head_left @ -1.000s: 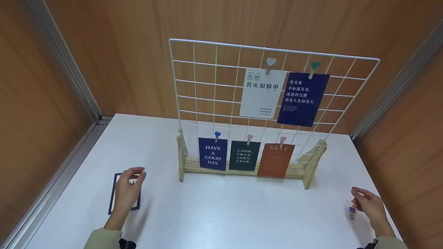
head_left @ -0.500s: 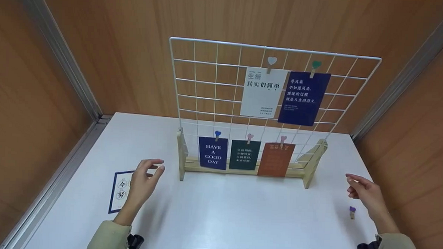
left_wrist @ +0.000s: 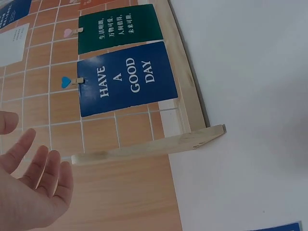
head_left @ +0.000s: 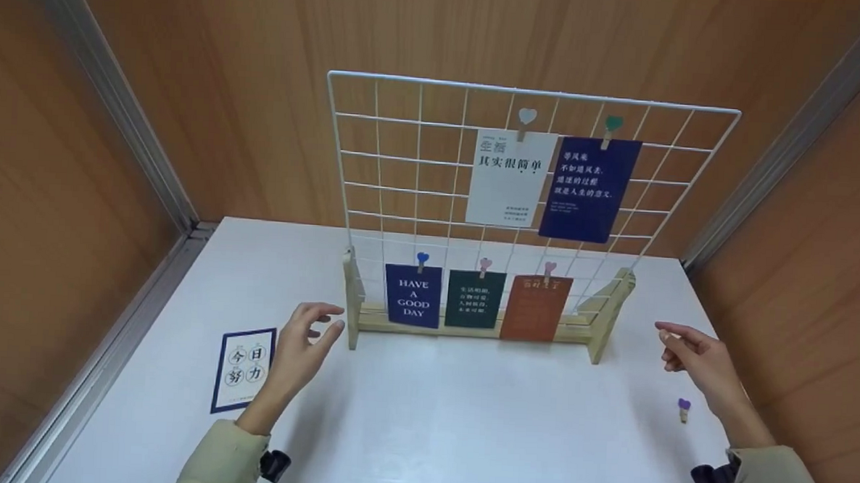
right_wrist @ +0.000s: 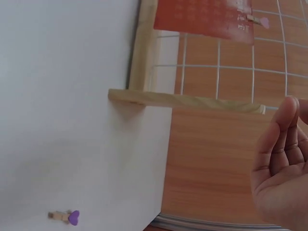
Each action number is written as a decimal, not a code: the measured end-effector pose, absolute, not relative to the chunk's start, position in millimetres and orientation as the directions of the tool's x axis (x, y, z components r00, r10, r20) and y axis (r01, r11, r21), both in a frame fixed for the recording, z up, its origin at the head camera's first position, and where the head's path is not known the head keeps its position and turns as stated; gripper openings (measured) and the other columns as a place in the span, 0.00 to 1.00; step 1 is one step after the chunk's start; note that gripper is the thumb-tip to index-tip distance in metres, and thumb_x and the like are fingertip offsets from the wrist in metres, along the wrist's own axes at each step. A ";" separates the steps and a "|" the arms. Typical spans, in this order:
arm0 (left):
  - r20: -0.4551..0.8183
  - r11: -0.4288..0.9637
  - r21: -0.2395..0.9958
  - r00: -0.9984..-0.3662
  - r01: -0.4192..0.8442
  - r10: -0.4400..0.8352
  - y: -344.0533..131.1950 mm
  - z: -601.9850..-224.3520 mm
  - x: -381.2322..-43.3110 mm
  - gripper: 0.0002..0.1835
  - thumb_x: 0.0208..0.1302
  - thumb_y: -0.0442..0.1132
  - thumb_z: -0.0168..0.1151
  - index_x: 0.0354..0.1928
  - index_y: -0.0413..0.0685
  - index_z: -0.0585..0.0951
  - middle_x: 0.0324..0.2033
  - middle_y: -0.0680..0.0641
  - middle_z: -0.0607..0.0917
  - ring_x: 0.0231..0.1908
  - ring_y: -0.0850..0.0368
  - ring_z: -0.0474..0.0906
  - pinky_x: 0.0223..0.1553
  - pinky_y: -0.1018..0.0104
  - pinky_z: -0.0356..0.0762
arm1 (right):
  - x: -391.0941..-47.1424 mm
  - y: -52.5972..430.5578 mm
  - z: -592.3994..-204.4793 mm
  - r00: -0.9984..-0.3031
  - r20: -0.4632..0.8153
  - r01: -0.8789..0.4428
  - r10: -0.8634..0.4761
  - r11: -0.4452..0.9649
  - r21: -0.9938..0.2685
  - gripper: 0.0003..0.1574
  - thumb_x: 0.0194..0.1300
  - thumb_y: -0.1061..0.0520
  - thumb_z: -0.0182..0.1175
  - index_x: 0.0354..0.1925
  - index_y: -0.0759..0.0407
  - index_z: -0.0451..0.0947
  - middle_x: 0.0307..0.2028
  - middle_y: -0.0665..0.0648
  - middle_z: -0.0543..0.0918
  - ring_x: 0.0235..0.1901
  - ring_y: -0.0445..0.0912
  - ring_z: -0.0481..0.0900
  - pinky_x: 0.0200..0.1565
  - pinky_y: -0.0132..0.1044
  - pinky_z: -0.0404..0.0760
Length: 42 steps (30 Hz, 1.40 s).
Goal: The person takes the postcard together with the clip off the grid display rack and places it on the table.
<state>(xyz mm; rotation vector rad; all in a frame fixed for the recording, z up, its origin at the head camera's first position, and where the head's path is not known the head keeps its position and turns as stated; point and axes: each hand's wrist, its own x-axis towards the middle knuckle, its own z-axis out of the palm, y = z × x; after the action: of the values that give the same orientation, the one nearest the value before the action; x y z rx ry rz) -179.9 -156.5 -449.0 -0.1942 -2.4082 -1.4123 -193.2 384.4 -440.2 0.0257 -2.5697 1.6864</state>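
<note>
My left hand (head_left: pixel 300 352) hovers empty over the table, left of the rack, its thumb apart from its loosely bent fingers. Beside it lies a white card with a blue border (head_left: pixel 239 367), partly covered by the hand. At the right, my right hand (head_left: pixel 700 361) is raised with loosely curled fingers; I see nothing held in it. A small wooden clothespin with a purple heart (head_left: pixel 684 410) lies on the table below that hand. Between the hands stands a white wire grid rack (head_left: pixel 397 156) on a wooden base (head_left: pixel 469 333).
Heart clothespins hold a white card (head_left: pixel 508 190) and a navy card (head_left: pixel 584 212) high on the grid. Lower down hang a blue card (head_left: pixel 412 315), a green card (head_left: pixel 474 320) and an orange card (head_left: pixel 536 315). Wooden panels enclose the white table (head_left: pixel 451 417).
My left hand has moved right and slightly up, away from the bordered card, uncovering most of it. The right hand has risen and shifted left from above the purple clothespin, which stays on the table.
</note>
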 end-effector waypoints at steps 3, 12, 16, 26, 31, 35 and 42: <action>0.365 0.493 0.815 -0.931 0.305 -0.027 -152.2 -446.4 -178.9 0.10 0.58 0.34 0.57 0.42 0.41 0.77 0.41 0.45 0.73 0.43 0.49 0.70 0.40 0.53 0.69 | -192.5 378.4 -433.7 -0.996 0.085 -0.078 -0.002 0.409 -0.909 0.22 0.63 0.50 0.52 0.49 0.63 0.73 0.23 0.57 0.74 0.22 0.43 0.74 0.30 0.29 0.77; 0.377 0.486 0.800 -0.925 0.351 0.048 -137.7 -435.4 -181.2 0.09 0.58 0.35 0.58 0.42 0.43 0.77 0.41 0.48 0.74 0.43 0.52 0.69 0.39 0.54 0.69 | -196.2 355.7 -416.3 -0.993 0.101 -0.119 -0.064 0.435 -0.893 0.24 0.63 0.52 0.52 0.50 0.69 0.70 0.23 0.59 0.74 0.22 0.44 0.73 0.29 0.30 0.77; 0.372 0.491 0.794 -0.925 0.359 0.074 -131.3 -433.0 -182.3 0.10 0.58 0.36 0.58 0.42 0.43 0.77 0.40 0.49 0.74 0.42 0.52 0.69 0.39 0.54 0.70 | -197.9 345.6 -411.0 -0.986 0.133 -0.163 -0.098 0.443 -0.882 0.23 0.63 0.53 0.52 0.50 0.70 0.70 0.24 0.61 0.73 0.21 0.44 0.74 0.28 0.30 0.77; 0.357 0.472 0.796 -0.923 0.379 0.140 -112.8 -425.3 -190.1 0.11 0.58 0.36 0.58 0.43 0.44 0.77 0.42 0.48 0.75 0.43 0.51 0.71 0.37 0.61 0.73 | -208.1 328.2 -396.4 -0.983 0.125 -0.174 -0.136 0.448 -0.877 0.23 0.63 0.52 0.52 0.50 0.68 0.71 0.24 0.62 0.74 0.22 0.45 0.74 0.29 0.31 0.77; 0.350 0.475 0.789 -0.920 0.391 0.176 -106.5 -422.6 -195.1 0.13 0.60 0.39 0.57 0.45 0.43 0.75 0.42 0.45 0.74 0.43 0.49 0.71 0.40 0.58 0.71 | -213.8 319.7 -390.2 -0.977 0.139 -0.198 -0.163 0.434 -0.879 0.20 0.63 0.56 0.52 0.50 0.69 0.71 0.26 0.65 0.74 0.23 0.46 0.75 0.28 0.31 0.77; 0.334 0.482 0.783 -0.920 0.392 0.206 -102.8 -421.3 -199.7 0.14 0.61 0.40 0.55 0.47 0.42 0.74 0.43 0.44 0.74 0.43 0.49 0.70 0.40 0.54 0.70 | -218.2 313.7 -383.6 -0.975 0.142 -0.203 -0.171 0.428 -0.881 0.20 0.63 0.58 0.52 0.50 0.69 0.71 0.27 0.63 0.74 0.23 0.45 0.74 0.27 0.31 0.77; 0.334 0.524 0.753 -0.917 0.398 0.217 -96.3 -413.5 -209.3 0.13 0.60 0.39 0.55 0.47 0.43 0.75 0.40 0.49 0.74 0.41 0.55 0.70 0.38 0.60 0.71 | -226.3 302.8 -370.6 -0.966 0.158 -0.234 -0.204 0.436 -0.869 0.20 0.63 0.56 0.52 0.49 0.69 0.72 0.26 0.62 0.75 0.22 0.44 0.74 0.27 0.33 0.77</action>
<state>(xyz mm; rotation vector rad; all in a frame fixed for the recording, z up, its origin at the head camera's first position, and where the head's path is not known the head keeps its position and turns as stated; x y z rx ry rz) -209.3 -96.3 -413.5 -0.5244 -2.5638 -1.3432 -226.3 302.8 -370.6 0.4019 -2.6367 1.6036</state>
